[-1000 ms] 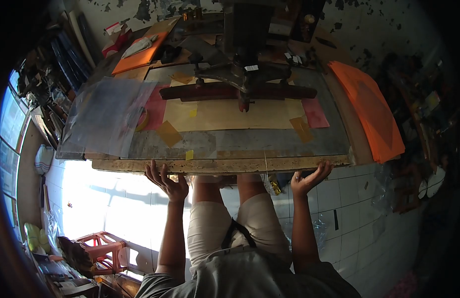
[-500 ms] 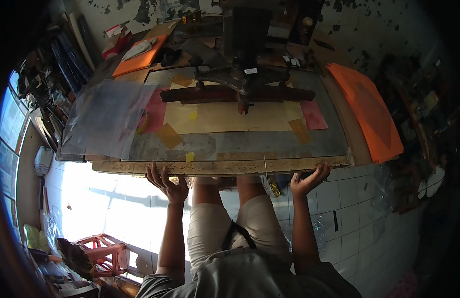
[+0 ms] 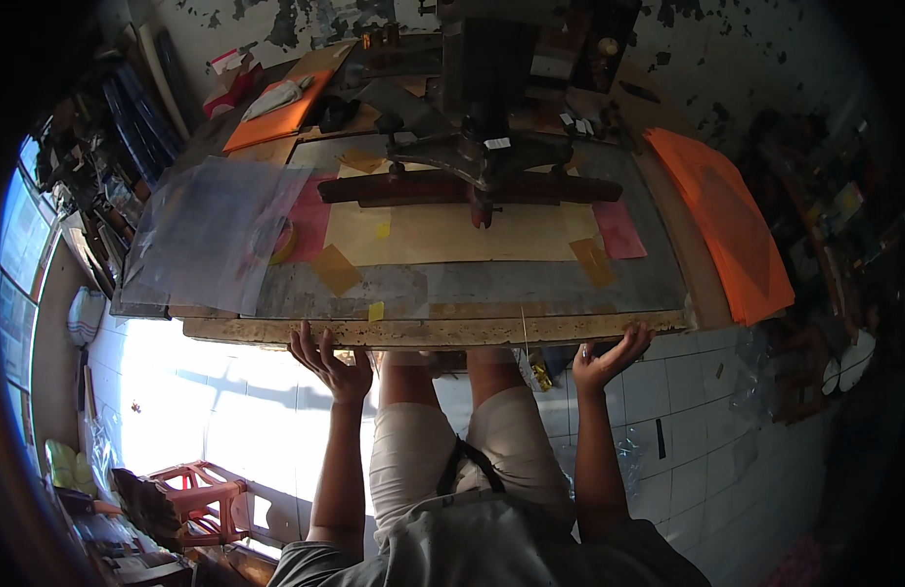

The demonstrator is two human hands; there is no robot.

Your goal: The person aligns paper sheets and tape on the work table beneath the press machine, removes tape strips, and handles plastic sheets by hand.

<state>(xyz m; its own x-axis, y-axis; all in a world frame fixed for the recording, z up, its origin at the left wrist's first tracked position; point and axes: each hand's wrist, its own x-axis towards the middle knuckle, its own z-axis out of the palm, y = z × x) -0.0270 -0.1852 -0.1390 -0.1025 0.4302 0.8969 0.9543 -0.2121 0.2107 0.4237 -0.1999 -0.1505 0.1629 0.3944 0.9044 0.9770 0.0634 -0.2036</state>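
Observation:
My left hand (image 3: 332,369) touches the worn wooden front edge (image 3: 442,331) of the worktable, its fingers spread and pointing up against the wood. Farther right along that edge is my right hand (image 3: 610,360), with its fingers stretched over the rim and its palm turned up. Neither hand holds anything that I can see. On the grey tabletop (image 3: 452,284) between them lies a cream sheet (image 3: 452,233), with a pink piece (image 3: 620,231) showing at its right end. Across the sheet stands a dark metal press head with a long reddish-brown bar (image 3: 550,187).
Clear plastic sheets (image 3: 203,235) cover the table's left side, beside a tape roll (image 3: 283,242). An orange stack (image 3: 721,230) lies at the right, and more orange sheets (image 3: 286,110) carry a pale cloth at back left. A red plastic stool (image 3: 203,504) stands on the floor.

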